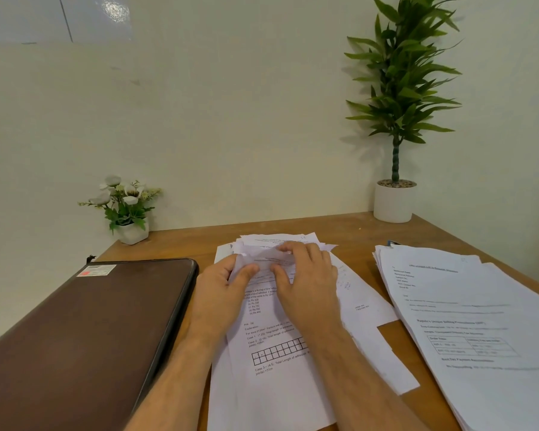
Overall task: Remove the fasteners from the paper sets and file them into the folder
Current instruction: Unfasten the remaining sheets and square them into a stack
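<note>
On the middle paper set [271, 346], below the centre of the frame, some print can be read: answer options "(a) Rs 228" down to "(e) Rs 400", then "Explanation", "Case 1", "Case 2" and "Case 3 – (4,5): Total Length of adhesive", with a row of small squares drawn above that last line. The right-hand paper stack [479, 331] carries headings and a small table, but the words are too blurred to make out. The brown folder [81, 337] lies closed at lower left, with a white and red sticker [96, 270] at its far corner — its text is too small to read.

Both forearms reach up from the bottom edge and meet at the far end of the middle set. The left hand [223, 286] pinches a lifted, curled sheet between thumb and fingers; the right hand [308, 275] grips the same sheet from the other side, fingers bent over its top edge. No fastener can be made out under the fingers.

A small flower pot [128, 209] stands at the wooden table's [199, 241] far left, a tall potted plant [395, 119] at far right.
</note>
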